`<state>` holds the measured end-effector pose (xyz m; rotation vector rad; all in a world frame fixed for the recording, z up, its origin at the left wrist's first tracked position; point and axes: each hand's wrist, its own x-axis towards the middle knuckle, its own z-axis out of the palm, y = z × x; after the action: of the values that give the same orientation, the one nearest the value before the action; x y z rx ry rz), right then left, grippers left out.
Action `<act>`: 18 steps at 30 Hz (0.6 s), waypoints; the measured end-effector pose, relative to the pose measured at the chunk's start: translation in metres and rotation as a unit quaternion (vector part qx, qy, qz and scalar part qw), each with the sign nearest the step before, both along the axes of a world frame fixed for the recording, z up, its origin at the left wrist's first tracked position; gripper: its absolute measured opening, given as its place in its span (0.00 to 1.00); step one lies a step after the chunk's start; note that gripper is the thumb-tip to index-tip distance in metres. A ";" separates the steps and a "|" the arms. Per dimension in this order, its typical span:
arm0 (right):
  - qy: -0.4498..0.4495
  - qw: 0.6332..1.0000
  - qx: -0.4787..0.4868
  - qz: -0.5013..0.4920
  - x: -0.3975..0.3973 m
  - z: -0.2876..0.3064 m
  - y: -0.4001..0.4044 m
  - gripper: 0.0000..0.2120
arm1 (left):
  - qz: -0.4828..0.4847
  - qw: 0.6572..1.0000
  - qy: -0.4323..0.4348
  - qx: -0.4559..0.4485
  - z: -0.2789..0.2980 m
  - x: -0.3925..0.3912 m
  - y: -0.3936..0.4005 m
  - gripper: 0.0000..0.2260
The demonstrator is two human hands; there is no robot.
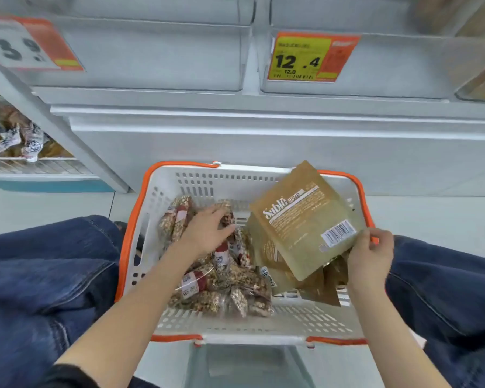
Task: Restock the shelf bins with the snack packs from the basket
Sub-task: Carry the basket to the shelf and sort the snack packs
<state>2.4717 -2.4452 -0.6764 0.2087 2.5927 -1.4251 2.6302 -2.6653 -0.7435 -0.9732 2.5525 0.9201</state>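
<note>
The step in hand appeared to be the pick from the basket (pixel 163 191), a white plastic one with an orange rim, which sat on the floor between the person's denim-clad knees in front of the shelving. The right hand (pixel 371 256) pinched the lower corner of a tan Sablé pouch (pixel 303 219) near its barcode, thumb and fingers closed on the edge, and held it tilted above the right half of the basket. The left hand (pixel 207 231) lay on the heap of clear nut-and-grain packs (pixel 230 275) in the left half, fingers loosely curled over one; whether it had truly gripped a pack could not be told.

The next move probably called for lifting the pouch clear of the rim and carrying it up to one of the translucent shelf bins (pixel 375 65), likely the one bearing the yellow 12.4 price tag (pixel 300 58), though which bin matched it could not be confirmed.

The pouch looked flat, matte and flexible, with white lettering and a printed text block facing up. More tan pouches (pixel 317 287) lay stacked beneath it. The clear packs showed mixed seeds and red-and-white labels, piled loosely. Both bins in front looked unfilled.
</note>
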 end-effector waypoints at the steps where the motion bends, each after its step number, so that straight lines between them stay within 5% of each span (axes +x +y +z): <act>1: -0.004 1.000 0.025 -0.004 0.007 -0.001 0.010 0.03 | 0.013 0.999 0.022 0.040 0.007 -0.010 0.014 0.24; 6: -0.035 0.964 0.245 0.091 0.015 -0.026 0.056 0.06 | 0.045 0.954 -0.021 0.295 0.004 -0.036 0.080 0.28; 9: -0.102 0.906 0.371 0.176 0.021 -0.037 0.073 0.03 | 0.108 0.920 -0.040 0.375 -0.003 -0.036 0.105 0.29; 13: -0.194 0.865 0.414 0.207 0.028 -0.031 0.074 0.07 | 0.154 0.885 -0.044 0.437 -0.012 -0.040 0.120 0.33; 15: -0.163 0.859 0.438 0.209 0.028 -0.016 0.065 0.06 | 0.134 0.883 -0.040 0.448 -0.008 -0.045 0.117 0.28; 18: 0.025 0.880 0.417 0.226 0.032 0.010 0.047 0.04 | 0.096 0.914 -0.036 0.392 -0.006 -0.045 0.104 0.20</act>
<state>2.5032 -2.3978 -0.6660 -0.3204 2.8527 -0.1147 2.5851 -2.5614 -0.7499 -0.9568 1.7471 1.7258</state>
